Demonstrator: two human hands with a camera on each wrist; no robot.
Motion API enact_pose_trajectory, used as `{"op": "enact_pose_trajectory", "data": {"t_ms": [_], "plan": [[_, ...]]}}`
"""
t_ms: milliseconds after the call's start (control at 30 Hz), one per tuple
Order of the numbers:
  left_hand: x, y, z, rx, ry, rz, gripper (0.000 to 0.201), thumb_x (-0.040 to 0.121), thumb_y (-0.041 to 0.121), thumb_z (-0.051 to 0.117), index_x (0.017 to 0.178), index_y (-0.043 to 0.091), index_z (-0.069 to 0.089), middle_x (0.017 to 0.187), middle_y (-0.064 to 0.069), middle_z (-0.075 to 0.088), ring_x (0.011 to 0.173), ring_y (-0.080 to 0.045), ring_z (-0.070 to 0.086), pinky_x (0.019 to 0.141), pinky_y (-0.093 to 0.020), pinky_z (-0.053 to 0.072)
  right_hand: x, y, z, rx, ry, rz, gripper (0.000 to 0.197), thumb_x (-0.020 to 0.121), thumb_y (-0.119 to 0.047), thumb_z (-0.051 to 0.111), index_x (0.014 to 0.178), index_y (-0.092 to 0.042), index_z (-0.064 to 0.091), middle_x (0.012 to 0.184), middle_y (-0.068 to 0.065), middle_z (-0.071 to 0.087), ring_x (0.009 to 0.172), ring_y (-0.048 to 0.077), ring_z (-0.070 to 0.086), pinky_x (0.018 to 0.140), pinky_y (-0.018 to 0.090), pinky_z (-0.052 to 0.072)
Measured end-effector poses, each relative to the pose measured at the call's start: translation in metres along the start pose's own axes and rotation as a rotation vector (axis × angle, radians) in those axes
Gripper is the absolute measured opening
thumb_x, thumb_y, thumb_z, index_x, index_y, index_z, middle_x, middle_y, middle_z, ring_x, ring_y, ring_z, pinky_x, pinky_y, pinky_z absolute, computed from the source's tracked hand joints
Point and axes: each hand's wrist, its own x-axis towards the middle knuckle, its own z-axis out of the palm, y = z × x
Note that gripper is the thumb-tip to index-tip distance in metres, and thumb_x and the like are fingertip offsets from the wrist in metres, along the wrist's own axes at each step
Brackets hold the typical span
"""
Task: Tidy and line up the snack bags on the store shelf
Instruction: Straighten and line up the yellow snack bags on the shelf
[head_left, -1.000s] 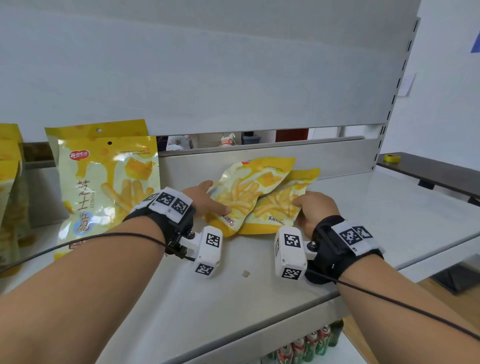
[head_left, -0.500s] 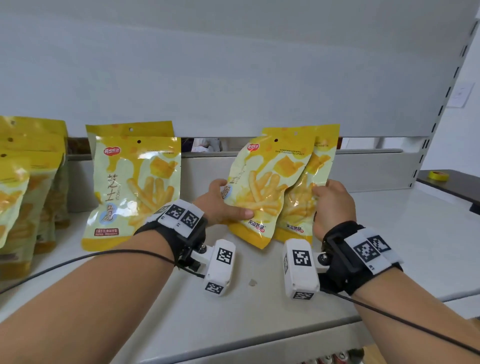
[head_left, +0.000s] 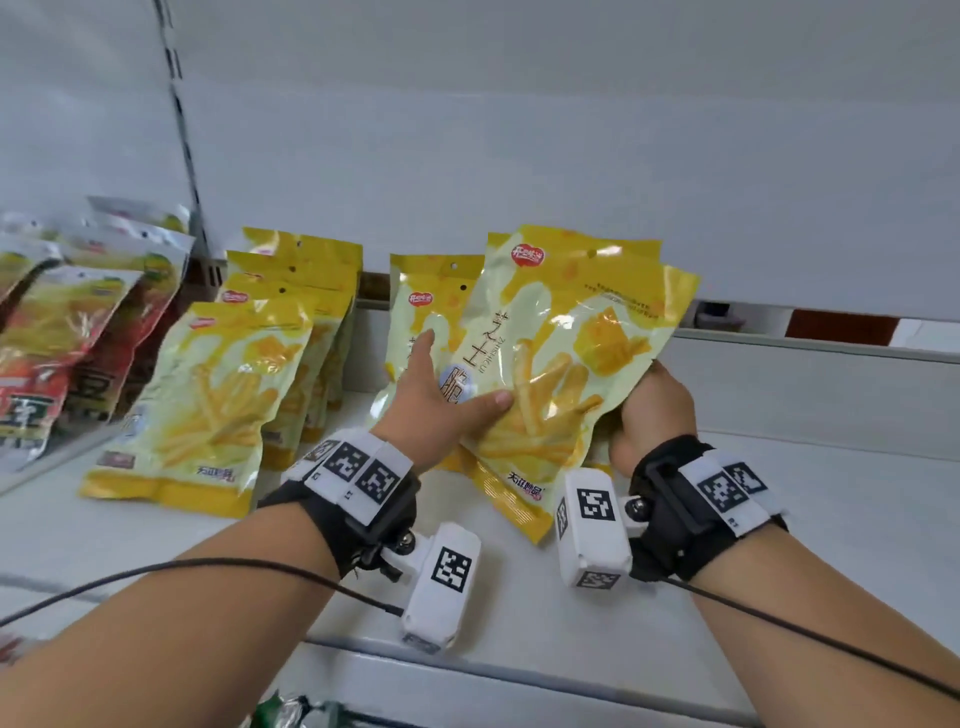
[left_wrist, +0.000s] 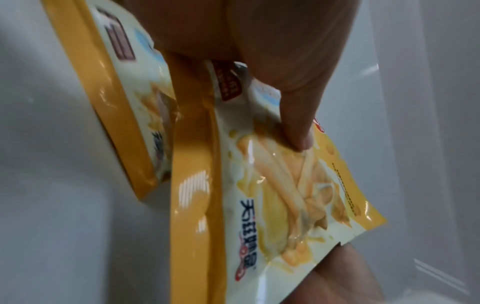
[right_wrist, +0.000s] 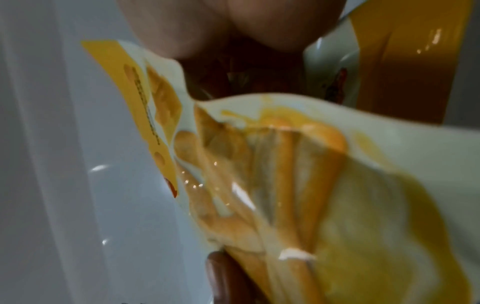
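Note:
Two yellow cheese-stick snack bags, one stacked behind the other, are held upright just above the shelf. The front bag (head_left: 566, 353) faces me; the rear bag (head_left: 683, 291) peeks out at its right edge. My left hand (head_left: 447, 410) pinches their left side, thumb on the front and fingers behind. My right hand (head_left: 652, 410) grips the right edge with curled fingers. In the left wrist view the thumb (left_wrist: 298, 131) presses into the front bag (left_wrist: 285, 195). The right wrist view shows that bag (right_wrist: 311, 185) close up and blurred. A matching bag (head_left: 423, 306) stands right behind my left hand.
A row of several matching yellow bags (head_left: 218, 395) leans at the left on the grey shelf (head_left: 805, 519). Red and green bags (head_left: 47, 353) fill the neighbouring bay beyond an upright post (head_left: 182, 119). The shelf's back panel (head_left: 571, 156) rises close behind.
Both hands raised the two bags from lying flat on the shelf to upright and carried them left, up against the standing bag. My view has turned left.

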Motion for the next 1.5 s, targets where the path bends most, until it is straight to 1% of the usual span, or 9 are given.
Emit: {"op": "enact_pose_trajectory", "data": {"t_ms": [100,233,433,767,1000,1100,1200,1367,1500], "plan": [[-0.006,-0.008,-0.031,-0.058,0.082,-0.077,0.122,0.034,0.061,0.081,0.14,0.031,0.029,0.128,0.004,0.053,0.115,-0.024,0.058,0.096,-0.049,0.05,0.005,0.012,0.027,0.264,-0.124,0.01,0.038,0.091,-0.004,0.05,0.128,0.003,0.05,0.132,0.026,0.051,0.105,0.032,0.058,0.089,0.033,0.041],[-0.01,-0.018,-0.06,-0.01,0.147,-0.171,0.077,0.042,0.054,0.087,0.104,0.031,0.047,0.111,-0.002,0.063,0.096,-0.025,0.067,0.081,-0.048,0.057,-0.002,0.02,0.056,0.174,-0.118,-0.001,0.026,0.091,0.005,0.039,0.105,-0.003,0.06,0.086,0.012,0.062,0.058,0.009,0.062,0.051,0.014,0.046],[-0.013,-0.031,-0.077,0.182,0.125,-0.292,0.102,0.048,0.055,0.083,0.128,0.013,0.036,0.122,-0.011,0.055,0.11,-0.032,0.058,0.094,-0.05,0.049,-0.001,0.037,0.073,-0.09,-0.183,0.025,0.02,0.088,-0.011,0.052,0.106,-0.016,0.059,0.101,0.011,0.066,0.091,0.03,0.062,0.085,0.045,0.053],[-0.007,-0.04,-0.079,0.136,0.055,-0.326,0.085,0.063,0.046,0.084,0.124,0.012,0.035,0.111,-0.01,0.061,0.1,-0.029,0.063,0.091,-0.048,0.052,0.007,0.043,0.079,-0.154,-0.213,0.047,0.016,0.093,-0.014,0.046,0.086,-0.017,0.06,0.104,0.012,0.063,0.089,0.029,0.06,0.095,0.046,0.048],[0.002,-0.04,-0.074,0.143,0.114,-0.303,0.089,0.066,0.045,0.083,0.13,0.009,0.032,0.114,-0.01,0.058,0.103,-0.03,0.061,0.092,-0.048,0.051,0.01,0.047,0.085,-0.045,-0.13,0.008,0.018,0.086,-0.01,0.052,0.088,-0.021,0.065,0.085,0.007,0.072,0.081,0.029,0.068,0.073,0.043,0.058],[0.006,-0.035,-0.071,0.178,0.145,-0.306,0.091,0.067,0.044,0.082,0.131,0.008,0.028,0.115,-0.008,0.055,0.104,-0.029,0.059,0.093,-0.047,0.05,0.018,0.042,0.088,-0.118,-0.18,0.014,0.012,0.088,-0.015,0.052,0.089,-0.02,0.062,0.096,0.012,0.069,0.093,0.034,0.064,0.088,0.051,0.052],[0.004,-0.035,-0.069,0.203,0.149,-0.313,0.098,0.07,0.043,0.08,0.138,0.009,0.019,0.116,-0.005,0.051,0.106,-0.028,0.057,0.095,-0.044,0.049,0.022,0.043,0.087,-0.072,-0.16,0.025,0.027,0.094,-0.023,0.047,0.111,-0.008,0.063,0.096,0.007,0.067,0.094,0.03,0.063,0.091,0.041,0.048],[0.0,-0.034,-0.068,0.263,0.136,-0.262,0.103,0.074,0.044,0.076,0.145,0.013,0.009,0.131,-0.007,0.049,0.108,-0.023,0.052,0.093,-0.035,0.046,0.011,0.043,0.077,0.255,-0.309,0.103,0.06,0.078,-0.068,0.048,0.113,-0.021,0.063,0.1,0.007,0.072,0.092,0.023,0.068,0.077,0.038,0.053],[-0.001,-0.031,-0.066,0.297,0.126,-0.246,0.097,0.078,0.045,0.072,0.145,0.012,0.012,0.132,-0.009,0.05,0.115,-0.029,0.053,0.098,-0.042,0.046,0.005,0.038,0.068,0.1,-0.521,0.001,0.102,0.055,-0.032,0.079,0.141,-0.027,0.027,0.125,0.004,0.059,0.111,0.026,0.058,0.089,0.042,0.051]]}}
